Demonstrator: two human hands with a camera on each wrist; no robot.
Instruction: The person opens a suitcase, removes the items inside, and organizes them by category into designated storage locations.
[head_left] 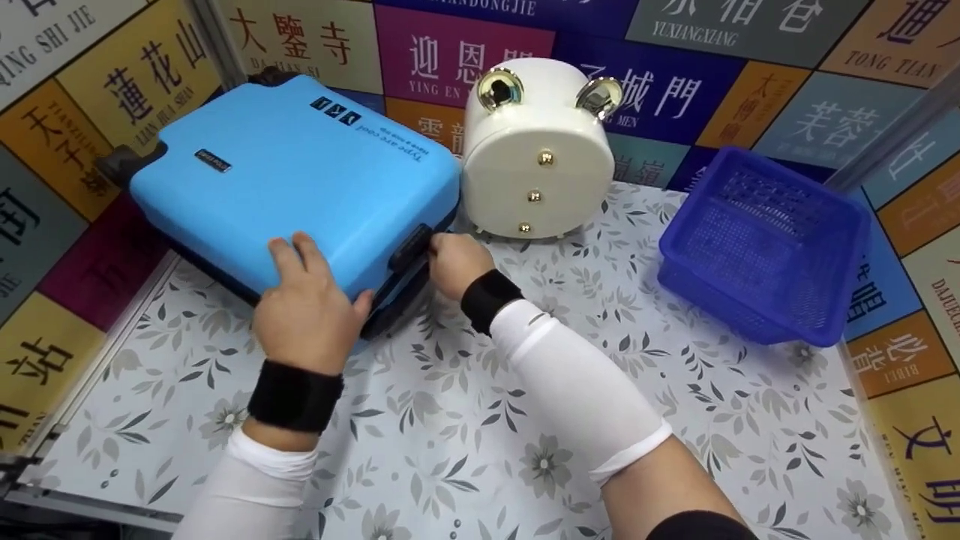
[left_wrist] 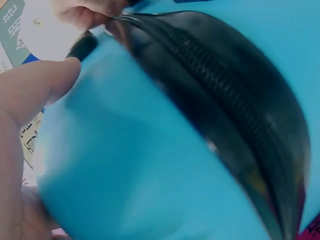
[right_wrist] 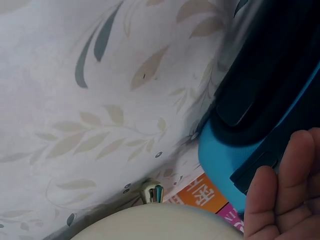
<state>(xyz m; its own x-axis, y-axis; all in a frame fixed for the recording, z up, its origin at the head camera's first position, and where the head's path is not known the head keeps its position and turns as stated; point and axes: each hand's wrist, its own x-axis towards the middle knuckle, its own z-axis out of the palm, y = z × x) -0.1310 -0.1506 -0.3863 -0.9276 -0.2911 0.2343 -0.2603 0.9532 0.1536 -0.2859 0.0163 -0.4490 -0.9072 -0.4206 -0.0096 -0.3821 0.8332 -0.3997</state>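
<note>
In the head view there are one blue suitcase (head_left: 300, 172), one cream box (head_left: 536, 176) with three golden knobs (head_left: 534, 196) and two golden rounded ornaments (head_left: 598, 96), and one blue basket (head_left: 712, 304). The suitcase lies on the flower-patterned counter (head_left: 480, 442) in the upper left of the frame; the box stands just beside it, at the upper middle, and the basket is at the right. Two forearms in two white sleeves (head_left: 577, 382), with two black wristbands (head_left: 296, 396), reach in from the bottom. The left hand (head_left: 307, 315) lies palm down on the suitcase's near corner, its fingers spread and its thumb apart. The right hand (head_left: 459, 262) is curled beside the black handle (head_left: 410, 247).

In the left wrist view, one thumb shows at the left, against the blue shell. At the top, the right hand's fingers pinch the end of the black zipper (left_wrist: 220, 85).

In the right wrist view, bent fingers (right_wrist: 262, 200) show at the lower right, by the suitcase; their grip cannot be told here.
</note>
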